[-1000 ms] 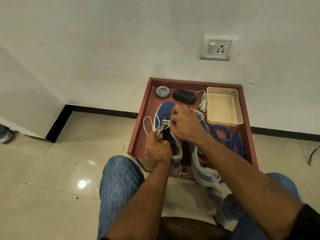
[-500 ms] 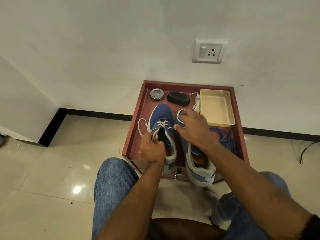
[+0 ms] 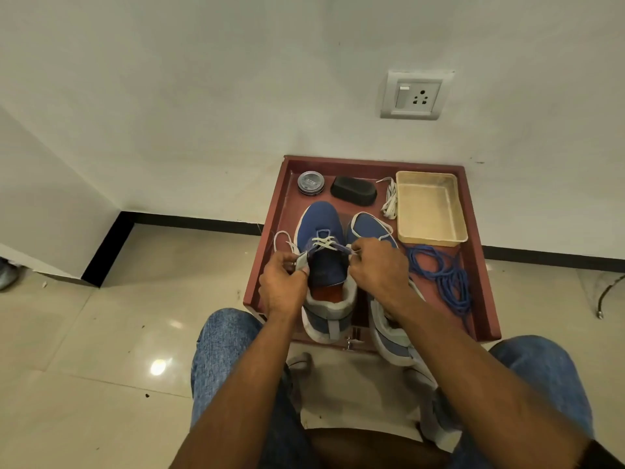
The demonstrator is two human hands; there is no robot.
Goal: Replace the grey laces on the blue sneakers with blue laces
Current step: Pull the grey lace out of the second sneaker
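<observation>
Unlacing stage here: the left sneaker (image 3: 321,252) sits in the red tray (image 3: 480,265), grey lace (image 3: 323,243) only left in the lower eyelets. Left hand (image 3: 282,287) grips the shoe's side, right hand (image 3: 377,267) pinches the lace. Next is probably pulling it free, then grabbing the blue laces (image 3: 443,275) piled to the right.

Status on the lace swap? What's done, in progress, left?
Done: one grey lace lies loose beside the tan tray, apparently off the right sneaker.
In hand: left hand and right hand pull the grey lace out of the left sneaker; lower crossings remain.
Left: blue laces lie unthreaded on the red tray.
</observation>
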